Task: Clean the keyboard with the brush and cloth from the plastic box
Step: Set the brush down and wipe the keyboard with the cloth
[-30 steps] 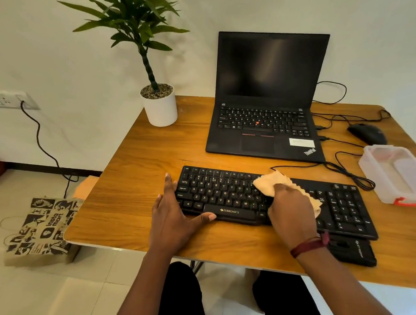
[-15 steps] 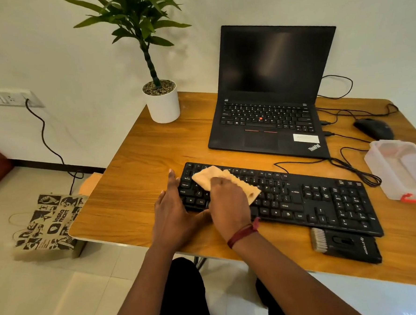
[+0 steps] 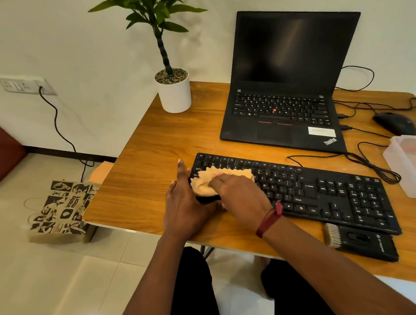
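A black keyboard point(image 3: 326, 194) lies across the wooden table point(image 3: 148, 161). My right hand point(image 3: 241, 196) presses a beige cloth point(image 3: 208, 181) onto the keyboard's left end. My left hand point(image 3: 185, 207) holds the keyboard's left edge, fingers flat against its side and thumb under the front. A black brush point(image 3: 360, 241) with pale bristles lies on the table in front of the keyboard's right end. The clear plastic box point(image 3: 412, 164) with a red clip stands at the right edge.
An open black laptop point(image 3: 286, 108) sits behind the keyboard, a black mouse point(image 3: 394, 122) and cables point(image 3: 373, 162) to its right. A potted plant point(image 3: 173, 91) stands at the table's back left. A printed bag point(image 3: 59, 210) lies on the floor to the left.
My right hand has swept the cloth leftward along the keyboard, from its middle to its left end beside my left hand. The brush, hidden earlier by my arm, now shows.
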